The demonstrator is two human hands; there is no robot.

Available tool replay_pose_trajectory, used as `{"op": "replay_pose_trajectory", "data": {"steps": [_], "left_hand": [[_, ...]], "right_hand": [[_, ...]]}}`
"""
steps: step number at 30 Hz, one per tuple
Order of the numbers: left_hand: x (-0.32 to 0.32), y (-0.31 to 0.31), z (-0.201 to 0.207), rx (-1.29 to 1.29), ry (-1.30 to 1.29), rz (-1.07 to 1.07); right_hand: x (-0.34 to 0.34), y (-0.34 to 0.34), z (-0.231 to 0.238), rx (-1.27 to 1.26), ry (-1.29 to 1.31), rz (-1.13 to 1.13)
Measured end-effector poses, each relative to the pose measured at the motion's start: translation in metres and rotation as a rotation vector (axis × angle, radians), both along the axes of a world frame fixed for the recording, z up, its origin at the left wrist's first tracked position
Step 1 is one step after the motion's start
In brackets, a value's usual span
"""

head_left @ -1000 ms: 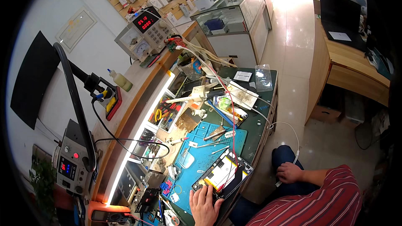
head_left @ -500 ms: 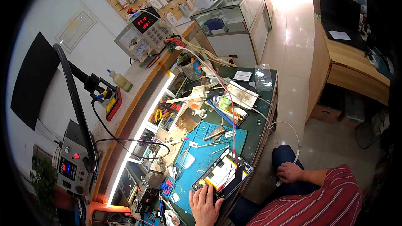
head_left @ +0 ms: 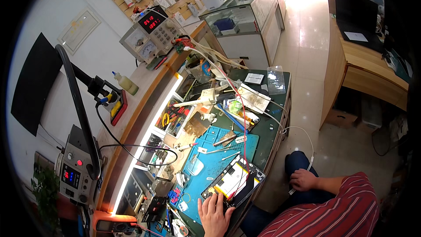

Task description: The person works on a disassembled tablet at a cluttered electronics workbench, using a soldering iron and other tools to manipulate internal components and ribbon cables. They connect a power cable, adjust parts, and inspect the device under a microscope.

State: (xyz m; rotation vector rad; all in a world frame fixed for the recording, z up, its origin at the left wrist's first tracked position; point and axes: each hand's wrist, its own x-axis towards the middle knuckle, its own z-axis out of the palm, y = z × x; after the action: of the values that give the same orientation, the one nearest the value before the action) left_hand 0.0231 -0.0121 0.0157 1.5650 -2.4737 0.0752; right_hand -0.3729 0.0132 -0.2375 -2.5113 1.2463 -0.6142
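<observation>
"Where did the tablet lie from the fingers?"

"The opened tablet [head_left: 253, 181] lay ahead and to the right of the left hand [head_left: 213, 215], whose fingertips overlapped its near left end. Its long axis slanted from there up toward the right, close to the edge of the dark green bench [head_left: 265, 147]."

"Was that hand gripping it?"

"No, the fingers were extended and loosely spread, palm down, with the thumb apart. It was much the nearer hand; the right hand [head_left: 303, 180] sat well apart on the denim-covered knee [head_left: 294, 161], fingers curled beside a thin white cable [head_left: 311, 161]. I couldn't tell whether they held it."

"And the materials?"

"A flat, pale rectangular battery [head_left: 232, 176] with yellow edging filled much of the tablet's black shell. A thin, flexible red lead [head_left: 245, 151] ran down to it. Beyond lay a matte blue work mat [head_left: 215, 164] with moulded compartments, and a glossy clear plastic piece [head_left: 194, 167] with rounded corners."
</observation>
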Motion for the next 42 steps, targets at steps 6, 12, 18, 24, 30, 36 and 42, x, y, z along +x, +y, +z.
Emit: {"op": "replay_pose_trajectory", "data": {"steps": [6,12,18,24,30,36,42], "left_hand": [[-0.005,-0.006,0.001,-0.018,0.016,-0.015],[0.004,0.000,-0.004,-0.013,-0.054,0.010],[-0.004,-0.003,0.001,0.031,-0.011,0.023],[-0.002,-0.001,0.003,0.046,0.000,0.038],[-0.001,-0.003,0.001,0.035,-0.029,0.036],[-0.001,-0.002,0.000,0.037,-0.025,0.040],[-0.001,-0.001,-0.001,0.059,0.004,0.046]], "right_hand": [[-0.003,0.000,-0.003,0.025,0.034,-0.025],[0.003,-0.005,0.001,0.025,-0.034,-0.008],[0.005,-0.004,0.009,0.011,-0.006,-0.041],[0.008,-0.005,0.012,0.036,0.001,-0.025],[0.007,-0.006,0.013,0.047,-0.013,-0.037],[0.008,-0.008,0.013,0.044,-0.001,-0.035],[0.007,-0.007,0.012,0.045,-0.007,-0.030]]}}
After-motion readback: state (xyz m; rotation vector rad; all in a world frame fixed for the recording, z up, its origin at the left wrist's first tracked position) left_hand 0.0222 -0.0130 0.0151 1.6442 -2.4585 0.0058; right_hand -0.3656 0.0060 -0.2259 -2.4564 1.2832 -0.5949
